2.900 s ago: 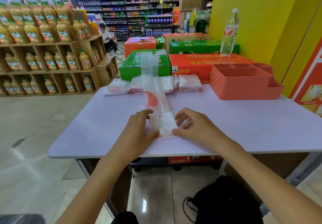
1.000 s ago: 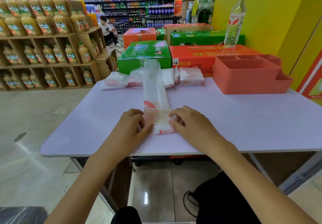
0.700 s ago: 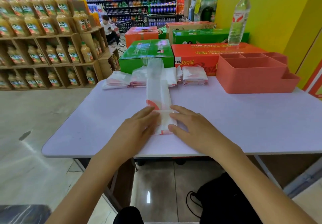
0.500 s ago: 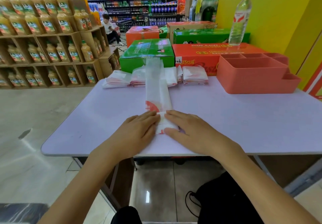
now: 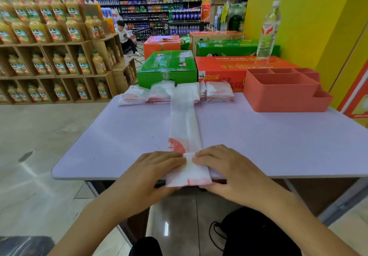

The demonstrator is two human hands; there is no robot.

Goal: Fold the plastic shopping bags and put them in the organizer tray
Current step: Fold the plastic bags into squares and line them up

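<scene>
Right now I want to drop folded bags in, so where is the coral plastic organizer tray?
In the head view, the coral plastic organizer tray sits at the table's far right, right of the folded bag stack, in front of the orange carton.

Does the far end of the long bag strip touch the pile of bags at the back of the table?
Touching. In the head view the bag strip runs up and its far end lies over the pile of bags, with no gap.
</scene>
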